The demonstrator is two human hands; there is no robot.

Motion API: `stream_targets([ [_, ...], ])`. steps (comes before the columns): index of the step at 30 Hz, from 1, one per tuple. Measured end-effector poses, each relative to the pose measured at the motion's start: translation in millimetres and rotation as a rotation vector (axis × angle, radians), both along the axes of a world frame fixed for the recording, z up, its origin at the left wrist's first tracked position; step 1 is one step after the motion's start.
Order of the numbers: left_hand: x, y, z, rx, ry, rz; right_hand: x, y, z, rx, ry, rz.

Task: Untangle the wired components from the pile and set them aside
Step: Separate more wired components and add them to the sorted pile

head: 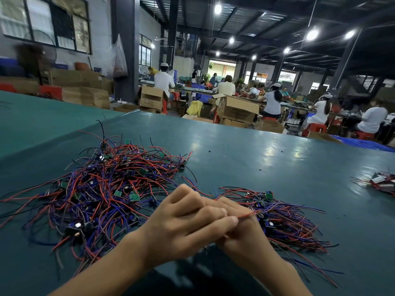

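Pile of wired components (102, 189), red, blue and black leads tangled with small green boards, spread on the green table (256, 159). Just right of the pile, left hand (188, 223) laid over right hand (245, 236), pinching a thin red wire (245, 216) between curled fingertips; right hand curled underneath, grip hidden, cannot tell what it holds. Past the hands, right of the pile, a smaller bunch (284, 218) of the same parts; far right of the pile, another small heap (382, 182).

Your left hand (188, 227) and right hand (245, 238) are bare, and both forearms are uncovered as far as the view reaches. Your fingers (210, 212) have short, plain nails.
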State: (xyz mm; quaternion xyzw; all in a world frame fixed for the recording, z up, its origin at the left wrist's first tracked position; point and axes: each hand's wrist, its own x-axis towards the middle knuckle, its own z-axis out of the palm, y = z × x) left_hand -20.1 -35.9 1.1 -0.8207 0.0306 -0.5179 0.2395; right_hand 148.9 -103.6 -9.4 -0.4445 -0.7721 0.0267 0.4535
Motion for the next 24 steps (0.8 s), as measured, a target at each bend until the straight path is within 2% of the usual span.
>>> stream_targets([
  [2,2,-3,0,-0.004,0.002,-0.038,-5,0,-2,-0.002,-0.035,-0.008],
  [3,2,-4,-1,0.000,0.000,-0.046,-6,0,-3,-0.037,0.007,-0.008],
  [7,6,1,-5,-0.076,-0.008,-0.021,-5,-2,-8,-0.084,0.338,0.029],
  [9,10,5,-6,-0.265,-0.041,-0.027,-5,-4,-2,-0.086,0.503,0.028],
  [12,10,13,-8,-0.617,0.013,-0.055,-4,-2,8,-0.037,0.737,-0.077],
  [14,7,20,-11,-0.749,0.059,-0.059,0,0,9,-0.086,0.914,-0.075],
  [20,6,24,-19,-0.908,0.131,-0.126,-3,2,8,-0.222,1.170,-0.031],
  [24,10,22,-22,-0.825,0.079,-0.053,-8,3,10,-0.330,1.301,0.065],
])
